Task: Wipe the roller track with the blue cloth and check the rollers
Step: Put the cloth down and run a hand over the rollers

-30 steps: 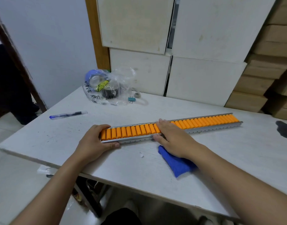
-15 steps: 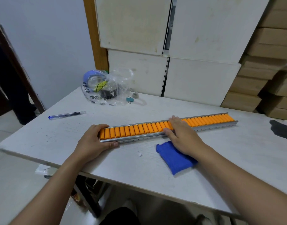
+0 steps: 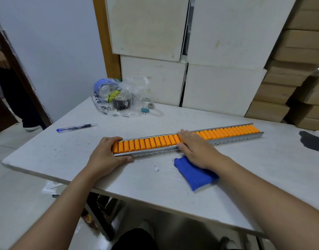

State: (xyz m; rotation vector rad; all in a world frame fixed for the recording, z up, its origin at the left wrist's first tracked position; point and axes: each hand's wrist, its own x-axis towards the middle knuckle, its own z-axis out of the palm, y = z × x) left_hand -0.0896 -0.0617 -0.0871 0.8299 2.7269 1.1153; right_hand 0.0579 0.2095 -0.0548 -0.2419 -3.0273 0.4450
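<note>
A long metal roller track (image 3: 234, 139) with orange rollers (image 3: 151, 144) lies across the white table (image 3: 65, 152). My left hand (image 3: 106, 156) grips the track's left end, fingers over the far rail and thumb on the near rail. Near the track's middle, my right hand (image 3: 194, 150) lies flat on the rollers, with its thumb against the near rail. The folded blue cloth (image 3: 194, 174) rests on the table just in front of the track, partly under my right wrist, and neither hand holds it.
A blue pen (image 3: 76, 127) lies at the left. A clear plastic bag with tape rolls (image 3: 119, 100) and a small binder clip (image 3: 144, 110) sit at the back. A dark object (image 3: 311, 140) lies at the right edge. White panels and cardboard boxes stand behind the table.
My right hand slid to the right along the rollers, then came back a little to the left. The left hand, the track and the cloth stayed in place.
</note>
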